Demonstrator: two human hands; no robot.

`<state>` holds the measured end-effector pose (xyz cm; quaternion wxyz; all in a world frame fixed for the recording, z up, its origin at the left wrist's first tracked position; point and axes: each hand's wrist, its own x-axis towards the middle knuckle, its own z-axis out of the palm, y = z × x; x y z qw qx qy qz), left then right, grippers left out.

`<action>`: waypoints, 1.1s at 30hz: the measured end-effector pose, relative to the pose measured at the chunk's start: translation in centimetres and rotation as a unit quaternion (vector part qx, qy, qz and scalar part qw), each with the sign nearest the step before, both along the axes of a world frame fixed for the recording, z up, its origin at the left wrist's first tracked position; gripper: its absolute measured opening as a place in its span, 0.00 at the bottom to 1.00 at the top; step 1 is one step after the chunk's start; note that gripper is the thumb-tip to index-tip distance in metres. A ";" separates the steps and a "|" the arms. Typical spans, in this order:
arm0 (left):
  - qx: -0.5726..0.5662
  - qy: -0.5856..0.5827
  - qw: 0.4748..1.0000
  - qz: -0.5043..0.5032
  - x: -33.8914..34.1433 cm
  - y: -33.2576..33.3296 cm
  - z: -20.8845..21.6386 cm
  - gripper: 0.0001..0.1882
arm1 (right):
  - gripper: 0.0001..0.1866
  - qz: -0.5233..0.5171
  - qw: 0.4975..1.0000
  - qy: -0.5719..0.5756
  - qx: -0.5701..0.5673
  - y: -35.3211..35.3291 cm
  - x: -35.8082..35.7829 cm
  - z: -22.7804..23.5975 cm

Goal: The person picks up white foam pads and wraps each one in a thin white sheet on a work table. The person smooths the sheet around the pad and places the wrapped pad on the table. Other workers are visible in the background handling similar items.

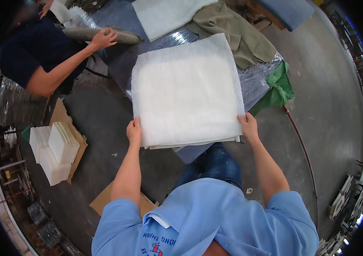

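A square white cushion pad (pixel 190 94) wrapped in thin, fluffy batting lies in front of me, its near part reaching past the table edge. The near edge shows layers, with a thin beige strip under the white. My left hand (pixel 134 133) grips its near left side, thumb on top. On the opposite side, my right hand (pixel 248 127) holds the near right edge, also thumb uppermost. The fingers of both hands are partly hidden beneath the pad. Just beyond it, an olive-grey fabric cover (pixel 232 36) lies crumpled beside another white pad (pixel 166 15).
The table (pixel 254 81) is covered in shiny plastic film, with green cloth (pixel 280 85) at its right corner. A co-worker (pixel 40 55) at the left handles a grey-brown cushion (pixel 126 36). White foam blocks (pixel 55 149) stand on cardboard at left. A reddish hose (pixel 303 138) runs along the floor.
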<state>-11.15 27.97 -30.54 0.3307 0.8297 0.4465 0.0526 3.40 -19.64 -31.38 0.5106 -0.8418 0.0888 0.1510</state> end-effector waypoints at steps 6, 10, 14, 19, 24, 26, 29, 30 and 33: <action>0.015 0.016 1.000 0.002 -0.7 -1.2 0.8 0.29 | 0.13 -0.014 1.000 -0.001 -0.021 -0.7 -2.4 -0.9; 0.033 0.020 0.999 0.012 -1.1 -1.2 0.8 0.29 | 0.10 -0.021 0.999 -0.016 -0.033 -1.0 -2.5 -0.8; 0.063 0.018 0.998 0.011 -1.6 -1.3 0.3 0.30 | 0.10 -0.029 0.999 -0.027 -0.012 -0.8 -2.8 -0.6; 0.031 0.004 0.999 0.032 -1.1 -0.5 -0.2 0.34 | 0.16 -0.049 0.998 -0.016 -0.048 -1.6 -1.6 -0.6; -0.006 0.073 0.997 0.025 3.0 1.2 1.5 0.38 | 0.25 -0.064 0.992 -0.038 -0.106 1.1 3.8 2.3; -0.006 0.060 0.997 0.046 4.8 2.0 0.7 0.38 | 0.27 -0.034 0.985 -0.060 -0.160 3.2 6.2 2.7; 0.004 0.077 0.996 0.053 6.8 0.9 -0.3 0.37 | 0.25 -0.017 0.971 -0.053 -0.232 5.1 8.2 1.8; 0.015 0.090 0.994 0.055 7.0 0.5 -0.3 0.37 | 0.25 -0.006 0.968 -0.040 -0.249 5.6 7.9 1.0; 0.045 0.006 0.998 0.044 6.5 0.9 -1.1 0.30 | 0.23 -0.037 0.966 -0.116 -0.227 5.9 8.0 -0.5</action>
